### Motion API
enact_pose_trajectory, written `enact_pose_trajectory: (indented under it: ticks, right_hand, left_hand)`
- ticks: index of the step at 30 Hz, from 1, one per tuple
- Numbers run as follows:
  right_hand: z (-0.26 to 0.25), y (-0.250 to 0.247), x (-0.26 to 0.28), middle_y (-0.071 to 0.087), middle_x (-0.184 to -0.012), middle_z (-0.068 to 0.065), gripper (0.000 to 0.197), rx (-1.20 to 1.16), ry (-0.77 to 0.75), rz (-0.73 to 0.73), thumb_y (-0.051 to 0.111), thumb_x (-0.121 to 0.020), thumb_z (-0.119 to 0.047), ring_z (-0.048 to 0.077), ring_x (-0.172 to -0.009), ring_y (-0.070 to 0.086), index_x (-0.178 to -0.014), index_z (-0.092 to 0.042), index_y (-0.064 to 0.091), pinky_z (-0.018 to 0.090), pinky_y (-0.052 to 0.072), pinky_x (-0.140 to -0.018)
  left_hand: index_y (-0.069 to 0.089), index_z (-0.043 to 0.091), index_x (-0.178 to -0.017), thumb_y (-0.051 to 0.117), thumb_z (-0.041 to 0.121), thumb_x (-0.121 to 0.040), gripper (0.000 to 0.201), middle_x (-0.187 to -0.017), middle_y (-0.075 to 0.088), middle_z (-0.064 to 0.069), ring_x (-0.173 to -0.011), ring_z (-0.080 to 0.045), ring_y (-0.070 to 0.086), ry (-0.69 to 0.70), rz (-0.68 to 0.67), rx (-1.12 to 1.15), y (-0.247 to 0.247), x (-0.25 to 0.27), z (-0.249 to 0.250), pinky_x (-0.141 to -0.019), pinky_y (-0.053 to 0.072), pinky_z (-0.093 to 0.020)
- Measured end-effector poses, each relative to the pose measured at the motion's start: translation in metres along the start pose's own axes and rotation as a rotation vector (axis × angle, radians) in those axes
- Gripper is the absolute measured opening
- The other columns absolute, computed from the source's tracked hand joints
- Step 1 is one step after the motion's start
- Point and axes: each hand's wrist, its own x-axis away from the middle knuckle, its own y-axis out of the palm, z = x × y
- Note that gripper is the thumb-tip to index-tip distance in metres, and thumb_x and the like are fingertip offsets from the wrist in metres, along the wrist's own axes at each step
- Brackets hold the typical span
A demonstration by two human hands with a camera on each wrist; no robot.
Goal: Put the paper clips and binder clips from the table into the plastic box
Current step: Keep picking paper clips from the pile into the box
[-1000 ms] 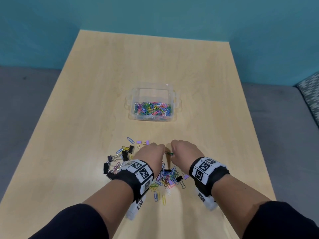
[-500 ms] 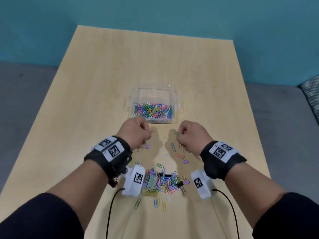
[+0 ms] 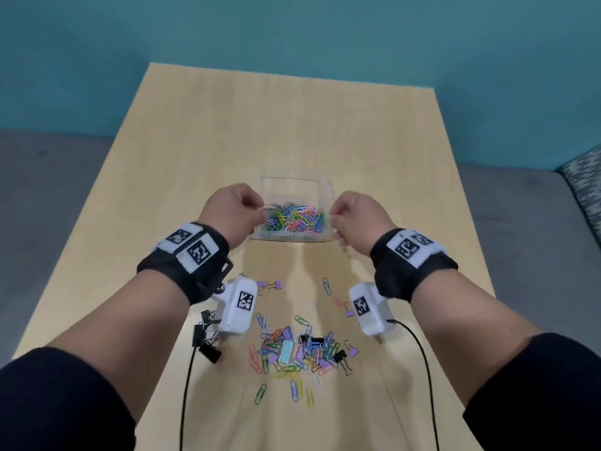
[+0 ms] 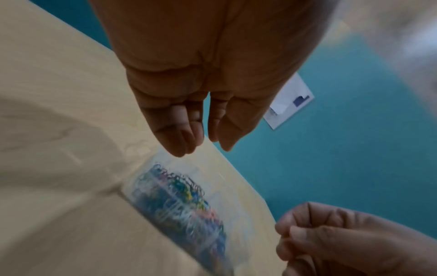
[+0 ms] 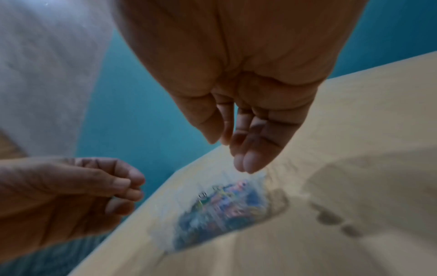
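Note:
The clear plastic box [image 3: 294,239] sits mid-table with several coloured paper clips inside; it appears blurred in the wrist views [image 4: 177,201] [image 5: 220,209]. My left hand [image 3: 257,211] hovers over the box's left edge, its curled fingers pinching a pale paper clip. Over the right edge, my right hand [image 3: 333,213] is curled the same way; what it pinches is mostly hidden. Seen from the wrists, thumb and fingertips nearly meet on both the left hand [image 4: 203,145] and the right hand [image 5: 227,155]. A pile of paper clips and small binder clips [image 3: 292,353] lies nearer to me.
Black binder clips [image 3: 208,340] lie left of the pile, and two purple binder clips [image 3: 270,285] sit beyond it. Loose clips [image 3: 327,284] are scattered toward the box. The wooden table [image 3: 260,125] stretches to a teal wall. A patterned cushion [image 3: 585,190] is at the right.
Both hands rose from the clip pile and moved forward, from just short of the box to over its left and right edges, fingers still curled.

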Motion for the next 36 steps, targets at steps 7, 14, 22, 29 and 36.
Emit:
enact_pose_trajectory:
  ticks: [7,14,22,29,36]
  right_hand:
    - [0.069,0.02,0.074,0.061,-0.086,-0.001,0.014,0.386,0.109,-0.246,0.053,-0.08,-0.012,0.021,-0.079,0.058,-0.089,-0.02,0.058,0.029,0.045,-0.066]
    - [0.071,0.052,0.095,0.049,-0.094,0.002,0.011,0.518,-0.041,-0.142,0.054,-0.085,-0.021,0.024,-0.086,0.047,-0.087,-0.02,0.044,0.037,0.045,-0.07]
    - [0.067,0.056,0.096,0.051,-0.098,0.006,0.006,0.621,-0.062,-0.137,0.05,-0.088,-0.016,0.028,-0.091,0.046,-0.089,-0.018,0.045,0.034,0.034,-0.067]
    - [0.058,0.064,0.079,0.051,-0.092,0.007,0.019,0.57,-0.024,-0.157,0.041,-0.09,-0.014,0.031,-0.093,0.048,-0.072,-0.02,0.036,0.035,0.036,-0.068]
    - [0.052,0.064,0.077,0.043,-0.082,0.003,0.015,0.584,-0.04,-0.193,0.04,-0.082,-0.007,0.027,-0.079,0.039,-0.082,-0.021,0.034,0.035,0.031,-0.066]
  left_hand:
    - [0.062,0.022,-0.084,0.057,0.016,-0.079,0.01,-0.082,0.063,0.003,-0.078,-0.019,0.058,0.181,-0.331,-0.549,0.039,0.071,-0.044,-0.065,0.04,-0.026]
    - [0.052,0.016,-0.104,0.063,0.026,-0.08,0.028,-0.102,0.049,-0.004,-0.094,-0.026,0.05,0.335,-0.478,-0.822,0.083,0.085,-0.057,-0.078,0.046,-0.039]
    - [0.05,0.016,-0.095,0.06,0.023,-0.085,0.016,-0.098,0.048,-0.005,-0.091,-0.028,0.05,0.319,-0.462,-0.789,0.095,0.076,-0.06,-0.078,0.048,-0.043]
    - [0.037,0.023,-0.078,0.052,0.007,-0.083,0.022,-0.089,0.043,-0.003,-0.084,-0.026,0.049,0.316,-0.433,-0.782,0.105,0.075,-0.051,-0.069,0.047,-0.041]
    - [0.051,0.016,-0.09,0.05,0.002,-0.08,0.018,-0.097,0.046,-0.006,-0.094,-0.027,0.049,0.284,-0.43,-0.853,0.11,0.079,-0.039,-0.071,0.04,-0.033]
